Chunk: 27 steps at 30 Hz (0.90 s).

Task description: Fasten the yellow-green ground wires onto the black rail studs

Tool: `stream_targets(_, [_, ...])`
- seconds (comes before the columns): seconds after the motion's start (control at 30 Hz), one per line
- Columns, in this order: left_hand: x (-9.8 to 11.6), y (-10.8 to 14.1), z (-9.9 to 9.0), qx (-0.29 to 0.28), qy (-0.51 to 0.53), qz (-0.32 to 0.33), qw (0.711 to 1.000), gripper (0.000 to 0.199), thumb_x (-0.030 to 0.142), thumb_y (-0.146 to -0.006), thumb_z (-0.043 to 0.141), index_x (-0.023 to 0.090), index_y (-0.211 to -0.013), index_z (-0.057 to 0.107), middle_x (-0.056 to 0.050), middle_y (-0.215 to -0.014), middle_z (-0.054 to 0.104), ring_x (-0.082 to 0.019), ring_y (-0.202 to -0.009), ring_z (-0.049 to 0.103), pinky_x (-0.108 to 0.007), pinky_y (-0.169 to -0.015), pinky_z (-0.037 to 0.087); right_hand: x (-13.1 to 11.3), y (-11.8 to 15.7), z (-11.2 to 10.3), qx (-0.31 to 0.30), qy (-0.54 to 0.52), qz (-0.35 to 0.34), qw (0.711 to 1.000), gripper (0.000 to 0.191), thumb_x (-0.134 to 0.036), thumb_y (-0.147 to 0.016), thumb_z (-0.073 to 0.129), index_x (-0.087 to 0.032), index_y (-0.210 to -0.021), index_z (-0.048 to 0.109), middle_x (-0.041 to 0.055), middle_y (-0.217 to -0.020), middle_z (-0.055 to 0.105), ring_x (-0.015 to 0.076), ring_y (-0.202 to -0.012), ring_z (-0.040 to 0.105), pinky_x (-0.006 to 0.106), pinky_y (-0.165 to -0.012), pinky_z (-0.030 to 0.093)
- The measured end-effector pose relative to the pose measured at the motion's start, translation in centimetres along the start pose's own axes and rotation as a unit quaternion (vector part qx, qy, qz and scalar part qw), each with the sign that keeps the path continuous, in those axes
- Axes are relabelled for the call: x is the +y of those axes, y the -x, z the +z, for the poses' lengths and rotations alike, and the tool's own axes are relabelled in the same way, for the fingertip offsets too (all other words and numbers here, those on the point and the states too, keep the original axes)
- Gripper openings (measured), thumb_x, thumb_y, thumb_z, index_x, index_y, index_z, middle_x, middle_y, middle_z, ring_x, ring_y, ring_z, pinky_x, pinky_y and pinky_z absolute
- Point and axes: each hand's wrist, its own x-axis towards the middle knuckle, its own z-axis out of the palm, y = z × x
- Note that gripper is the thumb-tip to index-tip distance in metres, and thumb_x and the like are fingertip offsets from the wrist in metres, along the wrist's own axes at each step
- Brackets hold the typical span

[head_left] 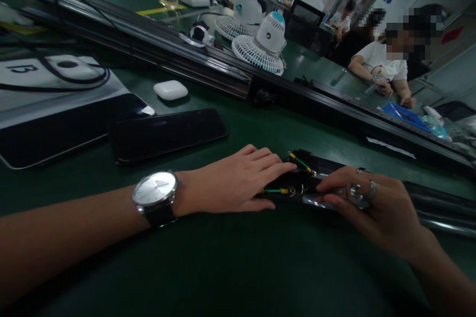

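My left hand (253, 178) lies flat with fingers extended across one end of a long black housing (427, 198). Beside its fingertips are two short green wires with yellow ends, an upper wire (302, 162) and a lower wire (275, 191). My right hand (375, 203) is closed around what looks like a clear-handled screwdriver (354, 192), held low over the same housing. The fingers hide much of the tool, and its tip is hard to make out near the wire ends. A silver-faced watch (155, 189) is on my left wrist.
Two phones, a nearer black phone (171, 133) and a phone on the left (63, 131), lie by a white earbud case (170, 90). Long black rails (316, 104) cross the green table (208, 267). Beyond stand white fans (260, 47); several people sit farther back.
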Motion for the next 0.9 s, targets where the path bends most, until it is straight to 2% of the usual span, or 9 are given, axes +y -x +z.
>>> stream_targets(0.3, [-0.1, 0.1, 0.1, -0.001, 0.005, -0.003, 1.0, 0.07, 0.042, -0.094, 0.068, 0.022, -0.152, 0.035, -0.011, -0.144, 0.054, -0.028, -0.125, 0.052, -0.039, -0.104, 0.035, -0.1, -0.2, 0.9, -0.013, 0.0, -0.014, 1.0, 0.011, -0.023, -0.1, 0.062, -0.019, -0.11, 0.065, 0.0061, -0.095, 0.075, 0.0181, -0.083, 0.07, 0.031, -0.075, 0.055])
stream_targets(0.5, [-0.1, 0.1, 0.1, 0.009, 0.006, 0.002, 1.0, 0.07, 0.043, -0.094, 0.068, 0.022, -0.152, 0.035, -0.011, -0.143, 0.055, -0.027, -0.124, 0.053, -0.039, -0.103, 0.036, 0.5, -0.3, -0.6, -0.088, 0.015, -0.111, 0.99, 0.018, -0.015, -0.101, 0.057, -0.018, -0.118, 0.064, 0.0084, -0.11, 0.075, 0.0219, -0.105, 0.069, 0.038, -0.092, 0.054])
stream_targets(0.73, [-0.1, 0.1, 0.1, 0.005, 0.005, 0.003, 1.0, 0.07, 0.042, -0.093, 0.069, 0.022, -0.152, 0.036, -0.011, -0.144, 0.054, -0.027, -0.126, 0.052, -0.038, -0.104, 0.036, 0.2, 0.0, -0.4, -0.016, -0.003, -0.028, 0.999, 0.012, -0.02, -0.098, 0.064, -0.02, -0.11, 0.065, 0.0069, -0.098, 0.075, 0.0197, -0.09, 0.071, 0.032, -0.077, 0.056])
stream_targets(0.9, [0.0, 0.0, 0.0, 0.0, 0.0, 0.002, 1.0, 0.071, 0.041, -0.093, 0.069, 0.022, -0.152, 0.035, -0.012, -0.142, 0.055, -0.028, -0.124, 0.053, -0.038, -0.103, 0.036, 0.2, 0.1, 0.4, 0.001, -0.005, -0.004, 1.0, 0.009, -0.022, -0.098, 0.064, -0.022, -0.107, 0.065, 0.0055, -0.097, 0.076, 0.0192, -0.085, 0.072, 0.031, -0.074, 0.055])
